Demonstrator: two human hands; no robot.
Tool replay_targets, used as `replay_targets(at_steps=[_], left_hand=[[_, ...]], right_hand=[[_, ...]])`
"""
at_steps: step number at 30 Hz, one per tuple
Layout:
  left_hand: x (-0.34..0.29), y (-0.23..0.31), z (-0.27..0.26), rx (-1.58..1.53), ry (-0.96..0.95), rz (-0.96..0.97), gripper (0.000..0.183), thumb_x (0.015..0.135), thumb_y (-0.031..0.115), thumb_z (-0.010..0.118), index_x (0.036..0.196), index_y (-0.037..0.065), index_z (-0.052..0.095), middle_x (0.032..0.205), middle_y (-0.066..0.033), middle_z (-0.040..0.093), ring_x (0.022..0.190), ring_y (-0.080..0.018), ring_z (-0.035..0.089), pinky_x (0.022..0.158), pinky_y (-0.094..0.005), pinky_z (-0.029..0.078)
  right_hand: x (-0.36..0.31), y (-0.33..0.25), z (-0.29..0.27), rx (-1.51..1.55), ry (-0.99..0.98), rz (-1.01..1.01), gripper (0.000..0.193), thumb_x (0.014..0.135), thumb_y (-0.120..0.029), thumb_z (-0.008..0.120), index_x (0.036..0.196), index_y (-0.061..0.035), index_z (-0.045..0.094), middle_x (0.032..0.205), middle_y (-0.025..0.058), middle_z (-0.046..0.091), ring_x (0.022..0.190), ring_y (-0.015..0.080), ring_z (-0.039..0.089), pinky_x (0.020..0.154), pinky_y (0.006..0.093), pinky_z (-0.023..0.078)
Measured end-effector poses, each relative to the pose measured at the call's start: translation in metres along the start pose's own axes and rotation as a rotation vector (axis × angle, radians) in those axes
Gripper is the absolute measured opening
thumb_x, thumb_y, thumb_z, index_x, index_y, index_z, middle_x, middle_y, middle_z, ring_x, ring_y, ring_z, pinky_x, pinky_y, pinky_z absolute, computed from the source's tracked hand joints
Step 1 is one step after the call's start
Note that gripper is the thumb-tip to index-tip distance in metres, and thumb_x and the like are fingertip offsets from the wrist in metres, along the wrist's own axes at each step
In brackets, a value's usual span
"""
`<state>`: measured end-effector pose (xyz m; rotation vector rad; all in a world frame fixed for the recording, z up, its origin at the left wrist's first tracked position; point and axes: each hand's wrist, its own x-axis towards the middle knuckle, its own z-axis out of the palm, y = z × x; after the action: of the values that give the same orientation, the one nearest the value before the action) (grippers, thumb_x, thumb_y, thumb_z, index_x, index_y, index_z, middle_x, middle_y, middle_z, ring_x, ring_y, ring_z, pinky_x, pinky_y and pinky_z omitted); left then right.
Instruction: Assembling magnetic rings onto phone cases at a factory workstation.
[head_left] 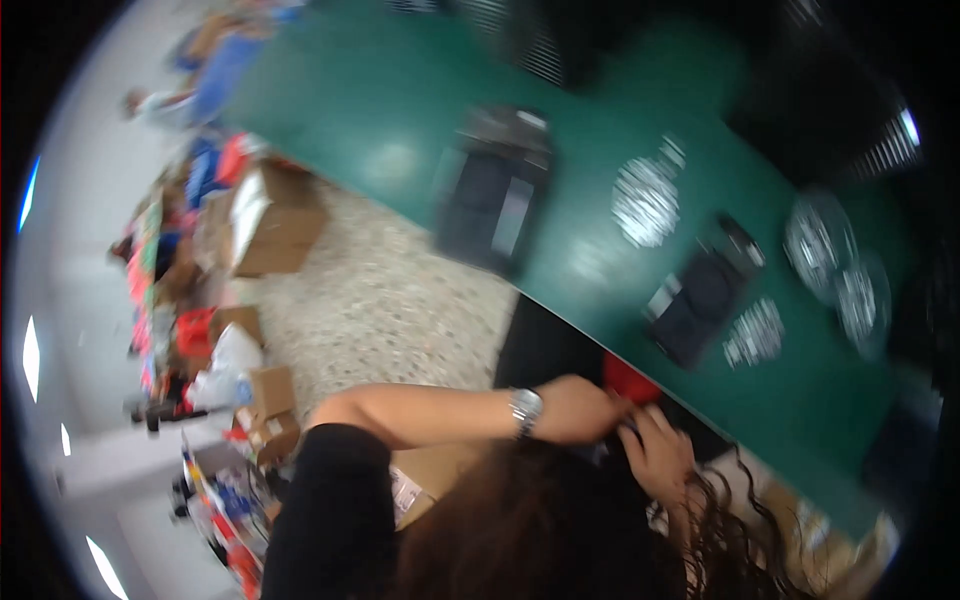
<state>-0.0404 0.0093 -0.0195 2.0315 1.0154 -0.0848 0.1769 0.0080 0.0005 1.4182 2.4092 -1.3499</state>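
Observation:
My left hand (578,409), with a silver watch (526,410) on its wrist, reaches across in front of my body. Close against its fingertips is my right hand (661,456), its fingers bent inward. Both hands are closed at one spot just below the table's near edge. Something small and dark shows between the fingertips, too blurred to name. Just beyond the hands, a red thing (628,381) shows at the table edge. On the table nearest the hands lies a dark flat package (703,295) with a pale label.
The green table (400,120) runs diagonally across. On it are a larger dark package (495,200), shiny silvery bundles (645,202) and clear round plastic pieces (818,240). Cardboard boxes (285,225) and a white plastic bag (228,365) stand on the left. Another person (160,106) is far left.

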Motion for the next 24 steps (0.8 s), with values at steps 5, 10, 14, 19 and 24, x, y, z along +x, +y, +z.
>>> replay_targets(at_steps=[5,10,14,19,24], left_hand=[[0.012,0.006,0.000,-0.005,0.019,0.097,0.030,0.092,0.013,0.058,0.121,0.004,0.061,0.094,-0.0151,0.072,0.079,-0.0346,0.074,0.065,-0.0457,0.060],[0.025,0.024,-0.004,0.055,0.007,0.069,0.012,0.092,0.009,0.057,0.101,0.002,0.058,0.088,-0.0178,0.070,0.074,-0.0367,0.071,0.065,-0.0469,0.058],[0.023,0.033,0.008,0.073,0.023,-0.039,0.009,0.093,0.008,0.057,0.098,0.001,0.054,0.086,-0.0199,0.068,0.074,-0.0389,0.070,0.064,-0.0494,0.057],[0.019,0.025,0.008,0.007,0.007,-0.065,0.011,0.094,0.008,0.056,0.102,0.001,0.053,0.086,-0.0206,0.067,0.074,-0.0407,0.069,0.064,-0.0509,0.056],[0.013,0.019,0.007,-0.001,0.067,-0.009,0.012,0.093,0.006,0.055,0.104,0.001,0.053,0.087,-0.0195,0.068,0.076,-0.0404,0.070,0.066,-0.0495,0.057]], right_hand=[[-0.010,0.012,-0.002,-0.094,-0.038,-0.030,0.023,0.101,-0.018,0.053,0.113,-0.0040,0.067,0.107,0.0132,0.066,0.097,0.0362,0.069,0.077,0.0483,0.055],[-0.017,0.015,0.009,0.032,0.092,0.120,0.021,0.100,-0.018,0.057,0.109,-0.0029,0.068,0.100,0.0127,0.067,0.085,0.0372,0.069,0.074,0.0491,0.055],[-0.022,0.016,0.025,0.036,0.148,0.167,0.021,0.100,-0.020,0.058,0.111,-0.0039,0.067,0.098,0.0129,0.066,0.082,0.0370,0.070,0.070,0.0494,0.055],[-0.022,0.017,0.033,0.036,0.162,0.113,0.019,0.100,-0.019,0.058,0.106,-0.0031,0.066,0.095,0.0126,0.065,0.080,0.0374,0.069,0.068,0.0496,0.055],[-0.013,0.017,0.021,-0.050,0.110,0.015,0.017,0.097,-0.017,0.059,0.104,-0.0025,0.066,0.096,0.0134,0.065,0.082,0.0381,0.069,0.070,0.0502,0.056]])
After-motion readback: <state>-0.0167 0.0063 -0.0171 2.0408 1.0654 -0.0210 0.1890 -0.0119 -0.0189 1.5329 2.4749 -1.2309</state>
